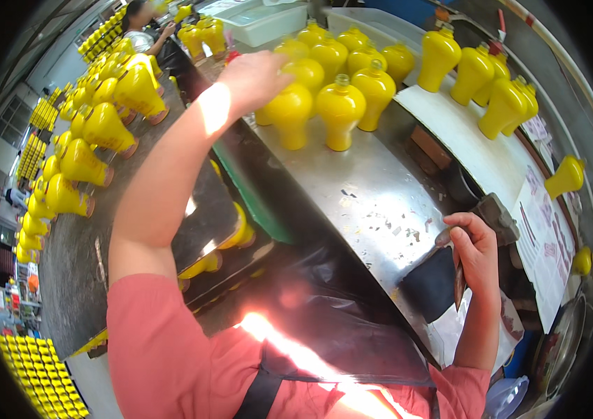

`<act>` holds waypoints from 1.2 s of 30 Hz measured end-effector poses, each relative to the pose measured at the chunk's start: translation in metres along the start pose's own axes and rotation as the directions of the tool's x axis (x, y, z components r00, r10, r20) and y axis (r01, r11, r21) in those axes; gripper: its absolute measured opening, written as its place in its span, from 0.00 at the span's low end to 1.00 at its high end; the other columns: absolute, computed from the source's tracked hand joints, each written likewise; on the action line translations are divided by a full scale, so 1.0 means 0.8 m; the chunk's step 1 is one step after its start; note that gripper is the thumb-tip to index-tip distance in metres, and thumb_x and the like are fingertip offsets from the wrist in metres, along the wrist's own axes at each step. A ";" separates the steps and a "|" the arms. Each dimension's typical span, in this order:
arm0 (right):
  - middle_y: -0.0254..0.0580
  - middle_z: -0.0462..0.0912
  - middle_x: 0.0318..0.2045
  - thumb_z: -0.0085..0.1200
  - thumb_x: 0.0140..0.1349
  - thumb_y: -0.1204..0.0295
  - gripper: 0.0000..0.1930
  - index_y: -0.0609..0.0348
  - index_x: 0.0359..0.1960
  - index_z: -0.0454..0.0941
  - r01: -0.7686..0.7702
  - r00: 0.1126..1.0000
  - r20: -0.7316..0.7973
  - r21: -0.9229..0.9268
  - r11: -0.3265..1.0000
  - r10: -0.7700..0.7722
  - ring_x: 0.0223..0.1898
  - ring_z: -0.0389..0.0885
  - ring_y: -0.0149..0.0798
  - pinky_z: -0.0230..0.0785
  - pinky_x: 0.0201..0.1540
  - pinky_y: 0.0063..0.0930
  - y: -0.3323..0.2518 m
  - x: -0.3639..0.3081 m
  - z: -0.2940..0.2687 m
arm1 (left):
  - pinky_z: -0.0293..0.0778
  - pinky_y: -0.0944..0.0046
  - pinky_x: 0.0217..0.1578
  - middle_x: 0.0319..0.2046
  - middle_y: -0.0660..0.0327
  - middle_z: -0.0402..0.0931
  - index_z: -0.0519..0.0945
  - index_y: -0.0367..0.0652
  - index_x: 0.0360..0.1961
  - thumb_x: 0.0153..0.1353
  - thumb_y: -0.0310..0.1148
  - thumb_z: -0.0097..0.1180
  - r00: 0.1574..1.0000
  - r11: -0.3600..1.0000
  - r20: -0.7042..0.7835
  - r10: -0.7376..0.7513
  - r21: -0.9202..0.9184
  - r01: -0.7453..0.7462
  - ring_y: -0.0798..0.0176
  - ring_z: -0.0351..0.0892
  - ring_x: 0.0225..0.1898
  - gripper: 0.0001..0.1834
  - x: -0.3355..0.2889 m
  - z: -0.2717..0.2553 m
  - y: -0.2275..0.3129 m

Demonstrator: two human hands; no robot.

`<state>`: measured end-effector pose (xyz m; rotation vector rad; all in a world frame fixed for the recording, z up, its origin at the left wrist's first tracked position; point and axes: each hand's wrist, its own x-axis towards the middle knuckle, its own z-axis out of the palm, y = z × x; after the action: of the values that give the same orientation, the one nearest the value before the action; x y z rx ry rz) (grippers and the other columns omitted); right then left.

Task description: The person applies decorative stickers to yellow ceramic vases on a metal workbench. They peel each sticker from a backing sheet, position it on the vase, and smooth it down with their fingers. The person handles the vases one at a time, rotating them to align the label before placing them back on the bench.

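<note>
My left hand (251,78) reaches across to the group of glossy yellow vases at the far end of the metal bench. Its fingers, slightly blurred, close round the neck of a yellow vase (291,115), whose foot is at the bench top. Right beside it an upright yellow vase (341,108) shows its bare mouth. Over the near right part of the bench, my right hand (476,248) grips a slim tool (459,285). A brown pointed end of it sticks out below the hand; a greyish part by the fingertips is too unclear to name.
The metal bench (380,202) carries scattered dark flakes. Several vases stand on a white board (450,115) at right, near a printed sheet (544,244). Leaning yellow vases (94,129) line the dark table (80,279) at left. Another person (144,35) works behind, near white tubs (261,24).
</note>
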<state>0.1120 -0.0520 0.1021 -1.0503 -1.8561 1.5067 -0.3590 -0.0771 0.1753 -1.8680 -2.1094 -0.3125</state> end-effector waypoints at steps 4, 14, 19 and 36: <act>0.35 0.88 0.31 0.55 0.73 0.73 0.09 0.60 0.49 0.83 -0.040 0.993 -0.109 0.032 0.999 0.043 0.22 0.71 0.17 0.60 0.25 0.14 0.019 -0.026 -0.030 | 0.78 0.48 0.52 0.45 0.48 0.85 0.85 0.43 0.49 0.63 0.44 0.62 0.978 0.989 0.171 -0.121 0.102 0.105 0.45 0.85 0.48 0.19 0.041 0.065 -0.006; 0.35 0.89 0.33 0.56 0.74 0.70 0.09 0.59 0.49 0.83 -0.017 0.990 -0.139 0.071 0.997 0.027 0.23 0.72 0.17 0.60 0.26 0.13 0.050 -0.058 -0.052 | 0.80 0.54 0.43 0.34 0.53 0.85 0.88 0.42 0.39 0.50 0.37 0.71 0.998 0.996 0.057 -0.023 -0.086 0.028 0.51 0.86 0.39 0.16 0.003 0.044 0.022; 0.34 0.89 0.33 0.56 0.73 0.71 0.09 0.58 0.49 0.84 -0.041 0.986 -0.158 0.028 0.999 0.045 0.23 0.71 0.17 0.59 0.26 0.14 0.041 -0.069 -0.044 | 0.79 0.60 0.39 0.31 0.55 0.84 0.88 0.38 0.39 0.51 0.32 0.71 0.991 0.962 0.020 0.136 -0.240 -0.127 0.58 0.85 0.34 0.14 -0.002 -0.047 0.099; 0.51 0.79 0.53 0.68 0.56 0.59 0.45 0.64 0.74 0.63 -0.155 0.865 -0.448 0.191 0.969 0.227 0.47 0.80 0.33 0.74 0.48 0.26 0.098 -0.111 -0.072 | 0.76 0.65 0.56 0.50 0.54 0.85 0.83 0.31 0.55 0.68 0.30 0.59 0.878 0.078 0.180 0.444 -0.984 0.162 0.64 0.83 0.52 0.18 0.029 0.090 0.485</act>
<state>0.2265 -0.0867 0.0467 -1.4119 -1.3147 1.3213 0.0170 0.0202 0.1018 -3.1193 -1.9457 -1.9369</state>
